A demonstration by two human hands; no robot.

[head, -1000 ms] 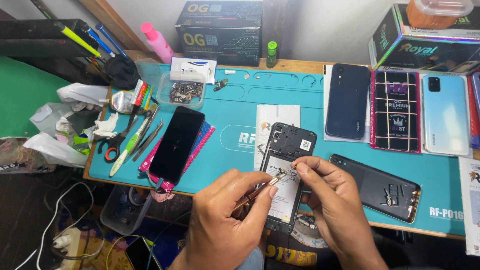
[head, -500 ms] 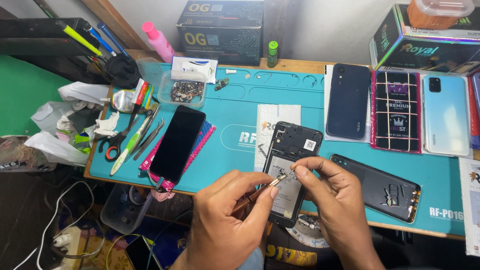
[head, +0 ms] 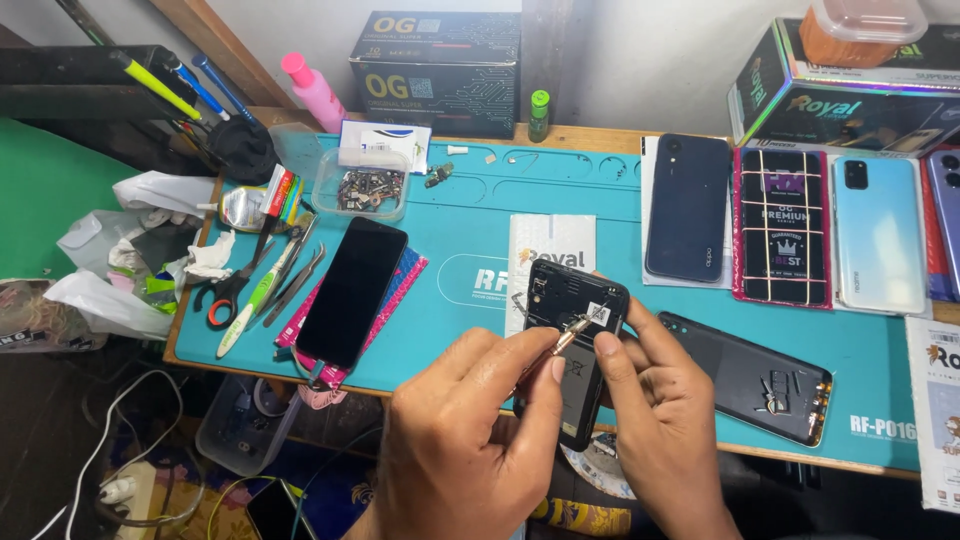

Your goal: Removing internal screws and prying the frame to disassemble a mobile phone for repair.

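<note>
While both hands work close together over the opened phone, the left hand pinches a slim tool between thumb and forefinger, its tip touching the phone's exposed upper part. The right hand is closed on the phone's right edge, forefinger lying alongside the tool, holding the phone tilted up just above the teal mat. Judging by this grip, the tip could slip sideways if pressed too hard and scratch or nick the small parts inside; a loosened small piece could also drop off the near edge of the bench, since the phone overhangs it. Both wrists come up from below, fingers curled inward, knuckles toward the camera. Left of the hands lies a black screen panel; right of them a dark back cover.
</note>
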